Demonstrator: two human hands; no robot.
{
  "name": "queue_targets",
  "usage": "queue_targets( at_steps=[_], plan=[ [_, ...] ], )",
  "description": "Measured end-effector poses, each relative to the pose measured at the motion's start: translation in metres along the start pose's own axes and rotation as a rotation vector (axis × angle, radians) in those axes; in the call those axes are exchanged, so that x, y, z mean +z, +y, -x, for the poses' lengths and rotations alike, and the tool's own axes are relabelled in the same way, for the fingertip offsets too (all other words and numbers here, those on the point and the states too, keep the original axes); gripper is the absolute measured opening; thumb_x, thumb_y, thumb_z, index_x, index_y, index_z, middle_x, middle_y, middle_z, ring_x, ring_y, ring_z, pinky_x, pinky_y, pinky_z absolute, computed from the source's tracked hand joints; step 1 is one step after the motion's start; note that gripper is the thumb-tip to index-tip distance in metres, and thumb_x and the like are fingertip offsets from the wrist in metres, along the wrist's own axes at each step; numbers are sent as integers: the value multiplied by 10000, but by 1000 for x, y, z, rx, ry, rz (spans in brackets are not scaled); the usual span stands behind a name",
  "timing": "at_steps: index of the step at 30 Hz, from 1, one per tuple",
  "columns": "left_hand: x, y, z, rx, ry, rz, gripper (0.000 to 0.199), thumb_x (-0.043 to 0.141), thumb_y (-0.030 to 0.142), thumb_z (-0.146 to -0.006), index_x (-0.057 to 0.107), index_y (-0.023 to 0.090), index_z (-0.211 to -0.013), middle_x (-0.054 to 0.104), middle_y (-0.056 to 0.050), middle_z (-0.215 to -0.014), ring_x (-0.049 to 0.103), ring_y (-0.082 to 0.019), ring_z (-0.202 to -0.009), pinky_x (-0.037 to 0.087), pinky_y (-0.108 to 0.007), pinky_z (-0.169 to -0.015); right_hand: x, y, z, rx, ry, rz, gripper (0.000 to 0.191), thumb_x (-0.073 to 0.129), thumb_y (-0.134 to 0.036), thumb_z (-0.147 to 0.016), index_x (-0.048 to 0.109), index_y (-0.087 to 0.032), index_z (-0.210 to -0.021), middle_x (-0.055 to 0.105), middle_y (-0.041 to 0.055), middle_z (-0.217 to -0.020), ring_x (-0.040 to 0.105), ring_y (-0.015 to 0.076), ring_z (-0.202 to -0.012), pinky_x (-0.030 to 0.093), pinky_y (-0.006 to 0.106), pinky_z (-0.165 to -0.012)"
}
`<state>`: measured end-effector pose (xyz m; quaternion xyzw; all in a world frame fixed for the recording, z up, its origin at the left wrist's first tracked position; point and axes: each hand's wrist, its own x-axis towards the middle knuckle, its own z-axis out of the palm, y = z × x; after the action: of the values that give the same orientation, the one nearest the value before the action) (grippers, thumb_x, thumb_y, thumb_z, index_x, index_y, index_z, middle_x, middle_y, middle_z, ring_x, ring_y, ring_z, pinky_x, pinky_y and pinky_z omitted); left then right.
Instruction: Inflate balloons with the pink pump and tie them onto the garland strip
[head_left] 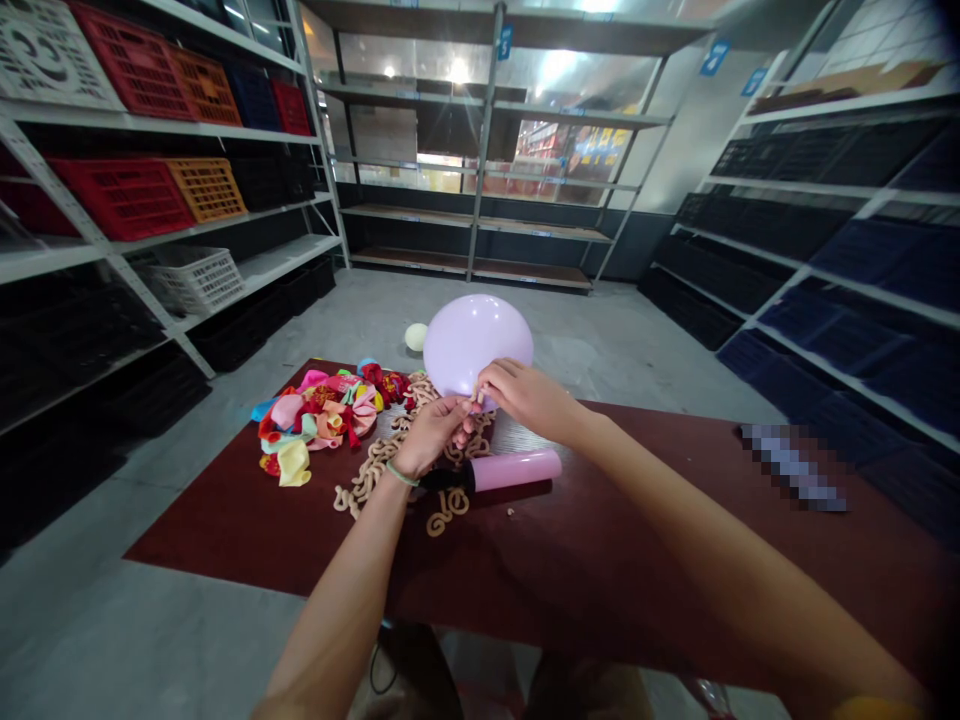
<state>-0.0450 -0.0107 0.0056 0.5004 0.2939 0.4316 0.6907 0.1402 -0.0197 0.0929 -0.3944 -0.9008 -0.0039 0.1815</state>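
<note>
Lilac balloon [478, 335] inflated, knot unconfirmed | left hand [431, 438], right hand [538, 400]: fingers [501, 376] pinching its neck | limp balloons [319, 415] piled, uninflated | pump [517, 469] lying unheld on surface [622, 560]

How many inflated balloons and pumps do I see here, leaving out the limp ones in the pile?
Inflated balloons: 2, one lilac balloon and one small pale balloon
Pink pump: 1
Total: 3

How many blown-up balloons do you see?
2: a big purple balloon at the left hand and right hand, a small pale balloon beyond the table. More could be hidden.
</note>
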Motion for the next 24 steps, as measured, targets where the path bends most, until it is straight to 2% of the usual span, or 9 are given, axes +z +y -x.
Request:
queue_targets(
  at_steps=[5, 9, 12, 15, 19, 21, 24],
  plan=[
    [-1, -6, -3, 66, 28, -247, 438, 526, 593, -872, 564, 165, -787, 458, 47, -560, 381, -72, -415, 286, -208, -416, -10, -6, -11, 41, -96, -46, 210, 437, -284, -981, 630, -222, -926, 687, 23, -913, 584, 157, -821, 371, 301, -695],
    [-2, -11, -2, 233, -6, -592, 403, 399, 506, -965, 569, 172, -816, 490, 27, -594, 416, -97, -491, 324, -220, -487, -17, -6, -22, 65, -189, -91, 197, 488, -277, -949, 664, -238, -871, 699, 2, -863, 583, 155, -784, 355, 295, -701],
    [-3, -12, -1, 339, -57, -789, 368, 389, 440, -983, 565, 174, -799, 554, 0, -655, 485, -121, -588, 374, -237, -581, -19, -6, -26, 58, -231, -130, 179, 522, -251, -918, 674, -237, -824, 687, -1, -830, 562, 155, -770, 347, 295, -711],
    [-2, -11, 0, 375, -30, -906, 364, 438, 419, -965, 549, 176, -719, 576, -11, -648, 513, -135, -625, 381, -248, -617, -18, -8, -28, 29, -263, -174, 178, 531, -227, -906, 669, -219, -793, 675, -1, -808, 535, 144, -750, 333, 290, -696],
    [0, -13, 0, 355, 69, -903, 419, 451, 425, -951, 533, 176, -625, 539, 2, -557, 498, -124, -558, 362, -243, -571, -16, -8, -26, -18, -274, -193, 195, 505, -203, -924, 667, -199, -816, 675, 4, -828, 534, 134, -758, 337, 288, -703],
    [0, -16, -1, 303, 115, -798, 454, 419, 444, -956, 543, 174, -613, 510, 12, -507, 470, -111, -489, 352, -239, -526, -16, -7, -24, -41, -248, -148, 197, 483, -206, -943, 672, -202, -886, 685, 13, -881, 550, 142, -786, 346, 293, -718],
    [-2, -19, -5, 176, 153, -532, 489, 407, 500, -940, 583, 165, -630, 495, 19, -467, 441, -101, -404, 347, -233, -451, -17, -6, -18, -1, -217, 101, 209, 454, -162, -944, 663, -179, -956, 682, 56, -899, 555, 172, -786, 334, 317, -688]
  ],
)
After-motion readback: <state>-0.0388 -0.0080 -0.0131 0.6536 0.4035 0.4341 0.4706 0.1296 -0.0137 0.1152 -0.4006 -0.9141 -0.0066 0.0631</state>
